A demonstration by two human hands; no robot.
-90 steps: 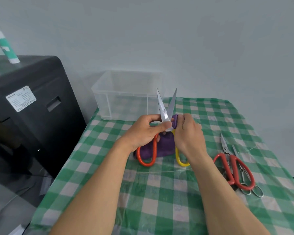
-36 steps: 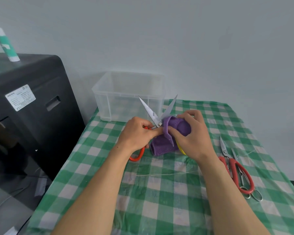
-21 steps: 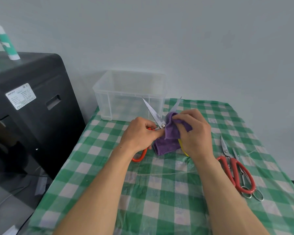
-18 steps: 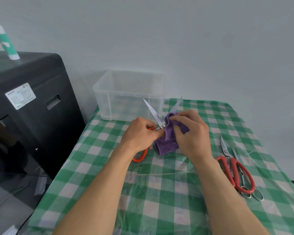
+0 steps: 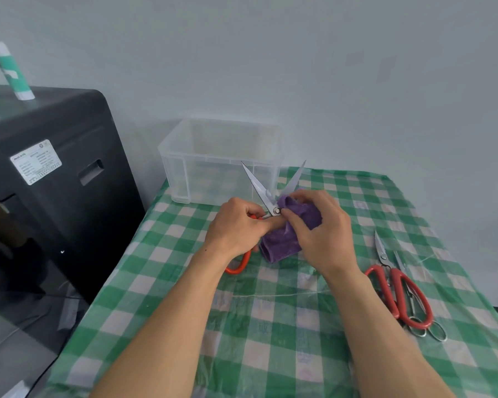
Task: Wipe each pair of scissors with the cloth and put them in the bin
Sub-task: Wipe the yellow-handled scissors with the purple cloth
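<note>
Left hand (image 5: 236, 228) clamped on open orange-handled scissors (image 5: 263, 193), right hand (image 5: 321, 228) clamped on purple cloth (image 5: 282, 239); clear bin (image 5: 219, 159) at far desk (image 5: 270, 326) edge, near space open.

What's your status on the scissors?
Left hand holds open scissors. Right hand wiping with cloth. Bin empty. Nothing blocking.

Three pairs of scissors: one orange-handled pair with open steel blades (image 5: 260, 187), one red-handled pair (image 5: 397, 288), and one slim all-metal pair (image 5: 427, 330). One folded purple cloth (image 5: 282, 242). One clear plastic bin (image 5: 222, 162). One black cabinet (image 5: 49, 173). Two hands.
</note>
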